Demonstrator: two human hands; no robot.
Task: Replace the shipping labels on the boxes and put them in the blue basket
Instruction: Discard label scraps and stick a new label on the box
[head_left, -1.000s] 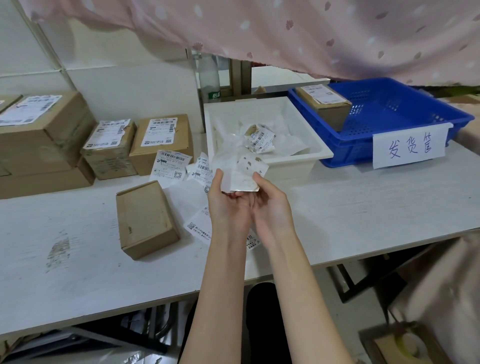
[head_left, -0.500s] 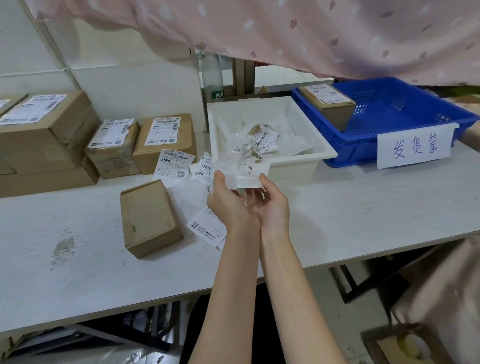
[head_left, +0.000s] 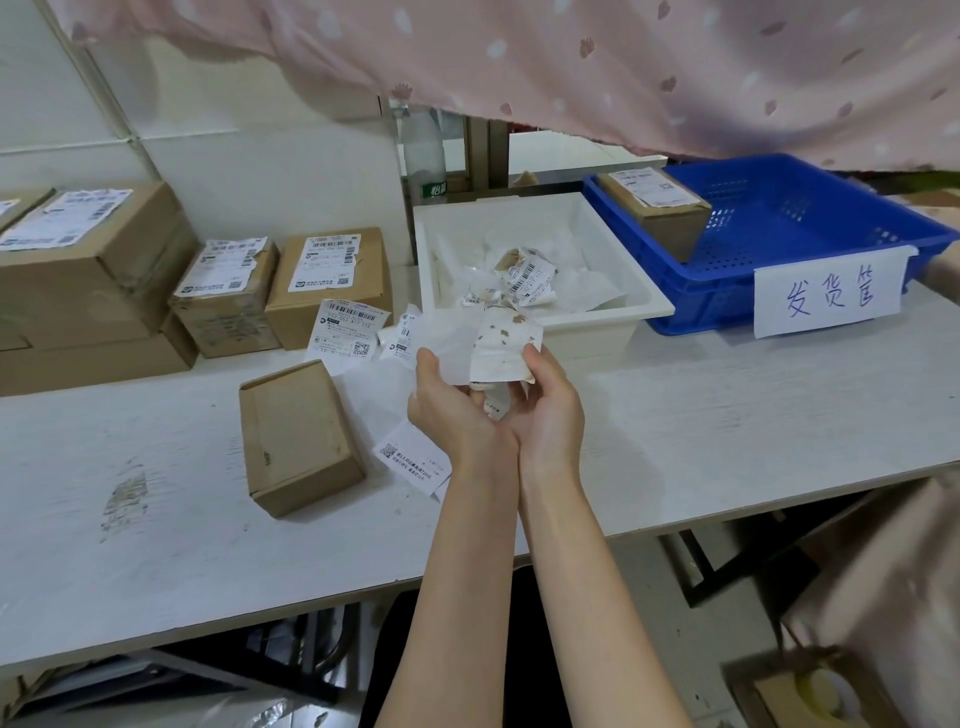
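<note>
Your left hand (head_left: 457, 415) and right hand (head_left: 545, 415) still grip the torn label (head_left: 498, 348), now nearer the white bin (head_left: 597, 332) at 12 o'clock; discard it.

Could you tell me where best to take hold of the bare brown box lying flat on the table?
Probably grip the bare brown box across its two long side walls, coming from above: it lies flat, long sides exposed, and looks narrow enough for one hand.

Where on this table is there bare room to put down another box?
Bare table lies right of both hands, before the white bin and blue basket; more lies left of the unlabeled box. Loose labels crowd the middle.
</note>
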